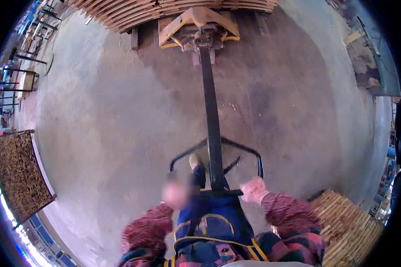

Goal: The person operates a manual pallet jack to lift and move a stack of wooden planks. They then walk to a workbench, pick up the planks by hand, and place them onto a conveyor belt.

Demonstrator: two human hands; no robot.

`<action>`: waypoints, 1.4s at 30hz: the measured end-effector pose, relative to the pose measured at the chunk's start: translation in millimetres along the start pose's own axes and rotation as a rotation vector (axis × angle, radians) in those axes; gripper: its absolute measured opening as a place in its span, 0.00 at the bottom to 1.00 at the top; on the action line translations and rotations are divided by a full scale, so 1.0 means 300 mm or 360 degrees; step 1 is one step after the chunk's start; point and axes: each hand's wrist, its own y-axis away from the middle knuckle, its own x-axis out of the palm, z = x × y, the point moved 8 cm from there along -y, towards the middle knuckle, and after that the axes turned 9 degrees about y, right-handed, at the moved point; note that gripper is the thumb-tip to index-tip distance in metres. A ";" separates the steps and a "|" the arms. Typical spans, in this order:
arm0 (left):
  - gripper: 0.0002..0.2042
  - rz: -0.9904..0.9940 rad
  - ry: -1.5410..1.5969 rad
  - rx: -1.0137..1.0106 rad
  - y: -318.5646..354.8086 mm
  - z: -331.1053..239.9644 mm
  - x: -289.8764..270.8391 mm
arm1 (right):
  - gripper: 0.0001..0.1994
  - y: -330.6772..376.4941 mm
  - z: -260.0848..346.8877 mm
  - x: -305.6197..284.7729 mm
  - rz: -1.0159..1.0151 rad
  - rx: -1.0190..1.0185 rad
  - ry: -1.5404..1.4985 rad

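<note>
The right hand (pixel 254 190) is closed on the right side of the black handle loop (pixel 259 162). The left hand (pixel 174 195) is at the loop's left side; blur obscures it, so its grip cannot be told. The loop's shaft (pixel 210 98) runs between the hands to the far yellow pallet jack body (pixel 199 17), beside stacked timber (pixel 120 15).

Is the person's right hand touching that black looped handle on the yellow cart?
Touching. The head view shows the right hand closed over the near corner of the black looped handle, whose side bar runs into the fist.
</note>
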 end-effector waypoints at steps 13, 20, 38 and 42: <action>0.09 -0.0117 0.0305 -0.0028 -0.147 0.326 0.544 | 0.14 -0.353 -0.044 0.390 -0.0169 0.0117 -0.0068; 0.06 0.0145 -0.0035 0.0072 -0.109 -0.047 0.074 | 0.13 -0.146 -0.061 0.153 0.0045 -0.0032 -0.0046; 0.10 0.0063 0.0369 -0.0137 -0.255 0.311 0.616 | 0.10 -0.534 -0.060 0.414 -0.0005 0.0029 -0.0102; 0.17 -0.0445 0.0631 -0.0998 -0.118 0.352 0.657 | 0.15 -0.412 -0.083 0.405 0.0205 0.0182 -0.0221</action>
